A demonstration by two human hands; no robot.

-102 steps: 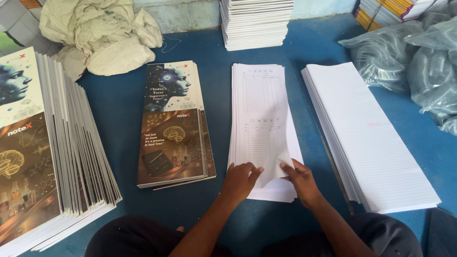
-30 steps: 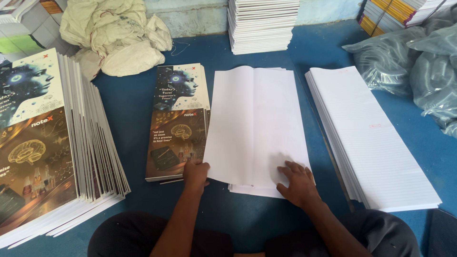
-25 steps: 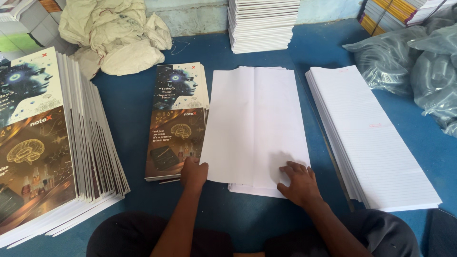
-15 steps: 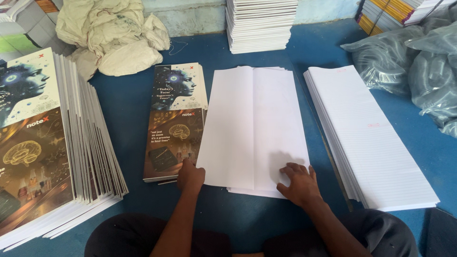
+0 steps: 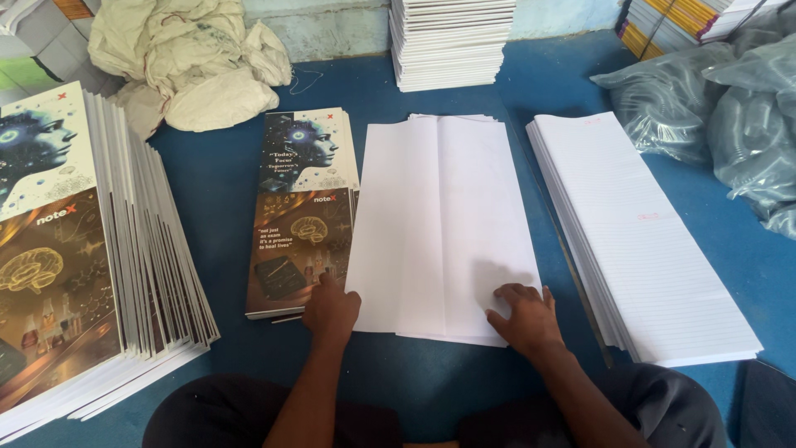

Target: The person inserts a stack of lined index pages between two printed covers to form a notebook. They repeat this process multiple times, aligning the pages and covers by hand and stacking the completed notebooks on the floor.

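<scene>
Both hands rest low on the blue floor. The right hand lies flat on the near corner of the white sheets, fingers spread and holding nothing. The left hand sits between the sheets' left edge and the covers; its fingers seem bent and empty, but the view is poor. The step looks like pressing and squaring the sheets. Taking a cover would need a pinch at its near edge. Further right lies ruled paper, and beyond it a far stack.
</scene>
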